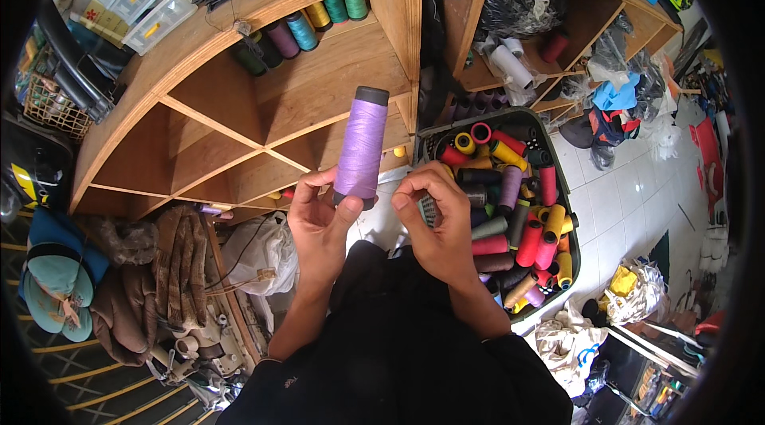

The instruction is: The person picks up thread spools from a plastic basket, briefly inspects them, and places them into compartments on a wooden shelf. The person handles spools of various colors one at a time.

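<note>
My dark sleeves and lap sit closest, at the bottom of the view, forearms coming up from there. My left hand (319, 226) holds a tall lilac thread cone with dark end caps (361, 146): thumb and fingers (307, 182) pinch its lower end, cone upright w/ a slight tilt, raised in front of the shelf. My right hand (438, 222) is just beside it, not touching the cone; fingers curled in narrow, tips bunched together. Can't tell if they grip anything, maybe a thread end, too fine to see.

Right behind that hand: a dark green plastic crate (522, 116) on the white tiled floor (613, 210), packed w/ thread cones in red, yellow, pink, grey, black (518, 218). Ahead, an open wooden cubby shelf (239, 122), most compartments bare; the top row carries a few spools, green, teal, purple, yellow (307, 27). Left of my legs, a white plastic bag (263, 254) and a heap of brown cloth (171, 258).
</note>
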Motion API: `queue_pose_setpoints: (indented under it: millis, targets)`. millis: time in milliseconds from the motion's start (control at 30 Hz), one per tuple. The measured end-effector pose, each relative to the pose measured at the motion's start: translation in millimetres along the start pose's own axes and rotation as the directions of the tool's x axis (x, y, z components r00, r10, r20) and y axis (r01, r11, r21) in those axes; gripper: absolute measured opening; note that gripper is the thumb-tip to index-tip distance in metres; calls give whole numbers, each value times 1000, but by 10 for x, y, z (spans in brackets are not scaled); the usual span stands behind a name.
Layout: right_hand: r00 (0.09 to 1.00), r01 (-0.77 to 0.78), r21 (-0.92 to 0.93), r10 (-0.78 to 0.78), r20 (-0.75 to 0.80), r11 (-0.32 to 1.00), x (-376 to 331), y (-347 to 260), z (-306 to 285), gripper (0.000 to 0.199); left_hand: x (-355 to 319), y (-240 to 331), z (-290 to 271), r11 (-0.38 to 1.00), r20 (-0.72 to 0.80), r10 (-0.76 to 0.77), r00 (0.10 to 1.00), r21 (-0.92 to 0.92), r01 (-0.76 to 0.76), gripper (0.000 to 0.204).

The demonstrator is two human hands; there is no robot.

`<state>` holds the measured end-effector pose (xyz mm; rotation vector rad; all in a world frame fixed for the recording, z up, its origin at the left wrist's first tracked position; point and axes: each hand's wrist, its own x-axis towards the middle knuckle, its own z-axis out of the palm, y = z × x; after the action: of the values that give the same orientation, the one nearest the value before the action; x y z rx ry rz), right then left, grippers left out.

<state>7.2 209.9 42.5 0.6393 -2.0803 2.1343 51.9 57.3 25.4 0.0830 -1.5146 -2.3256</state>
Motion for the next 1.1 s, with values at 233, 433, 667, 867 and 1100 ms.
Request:
queue_pose_setpoints:
  millis: [233,433,667,867,1100]
  targets:
    - [1000,0,34,0,-1,999,31,2,20,8,50,-61,-37,939,-8,187,982,295,-177,37]
    - [998,-58,30,58,19,998,43,157,49,9,60,-40,8,955,-77,164,983,261,-139,36]
    - [1000,11,57,-11,-2,998,90,-19,71,8,69,-127,-69,873,-90,269,959,444,-203,39]
    - [1000,-9,47,8,30,999,105,2,49,8,77,-9,-13,960,-87,186,979,230,-162,31]
    - [991,-114,237,92,101,965,54,232,167,8,45,92,-12,938,45,-249,967,-239,253,31]
